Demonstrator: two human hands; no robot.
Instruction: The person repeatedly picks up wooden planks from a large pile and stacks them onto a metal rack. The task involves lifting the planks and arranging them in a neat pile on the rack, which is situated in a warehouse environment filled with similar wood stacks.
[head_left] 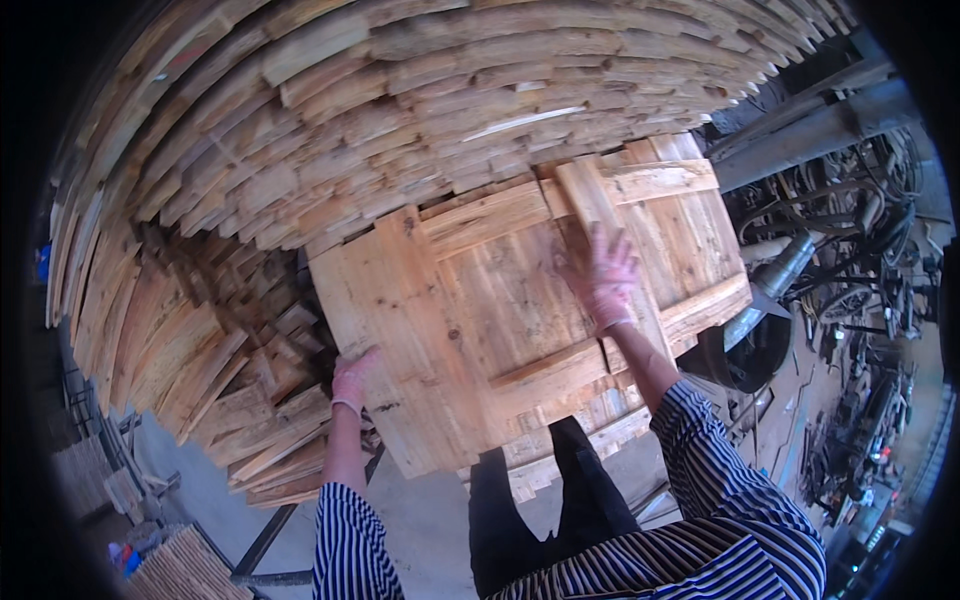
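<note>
A broad panel of pale planks lies in front of me, with strips running along its far and near sides. At its left end is a wide knotty board. My left hand, in a thin pinkish glove, grips the left edge of that board, with some fingers out of sight at the edge. My right hand, gloved alike, is spread over a narrow plank that crosses the panel's right part. Its fingers are apart and slightly blurred.
A tall stack of boards rises just beyond the panel. Loose offcuts are heaped at the left. A grey metal beam, a metal cylinder and tangled hoses are on the right. Bundled slats lie lower left.
</note>
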